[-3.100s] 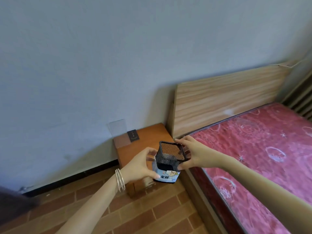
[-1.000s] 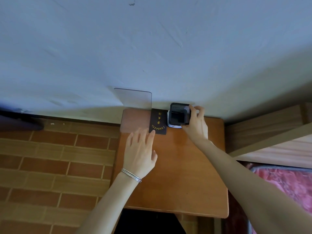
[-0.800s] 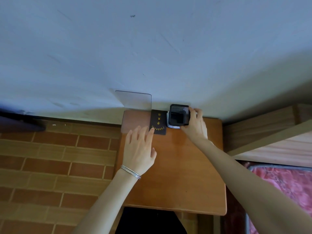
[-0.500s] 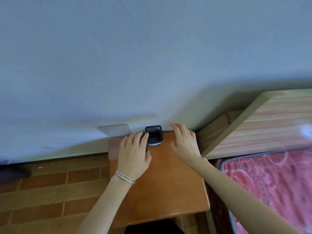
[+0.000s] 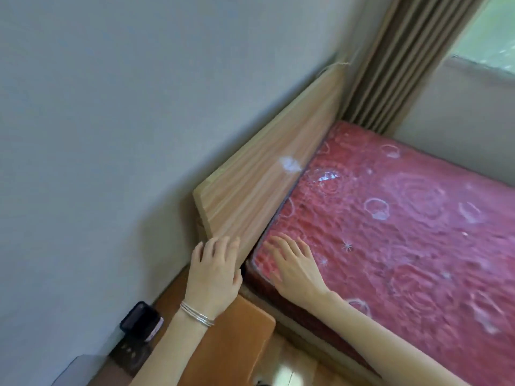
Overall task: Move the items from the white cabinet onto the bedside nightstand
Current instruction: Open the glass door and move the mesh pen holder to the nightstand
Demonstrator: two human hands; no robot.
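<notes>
The brown wooden nightstand [image 5: 237,338] fills the bottom centre. At its back, against the wall, stands the black mesh pen holder [image 5: 140,320] with a white pack at its base. A dark booklet [image 5: 129,353] with gold print lies beside it, and a clear plastic sheet [image 5: 80,370] leans at the bottom left. My left hand [image 5: 213,270], with silver bangles on the wrist, hovers above the nightstand near the headboard's end, fingers straight, holding nothing. My right hand [image 5: 292,264] is spread flat over the corner of the red mattress [image 5: 404,224], also empty.
A light wooden headboard [image 5: 267,174] runs along the grey wall. Brown striped curtains [image 5: 390,59] hang in the far corner beside a window [image 5: 490,34]. A strip of floor [image 5: 295,371] shows between the nightstand and the bed frame.
Both hands have let go of the pen holder and booklet and lifted off the nightstand. The view has swung right, toward the bed; the items now sit at the lower left.
</notes>
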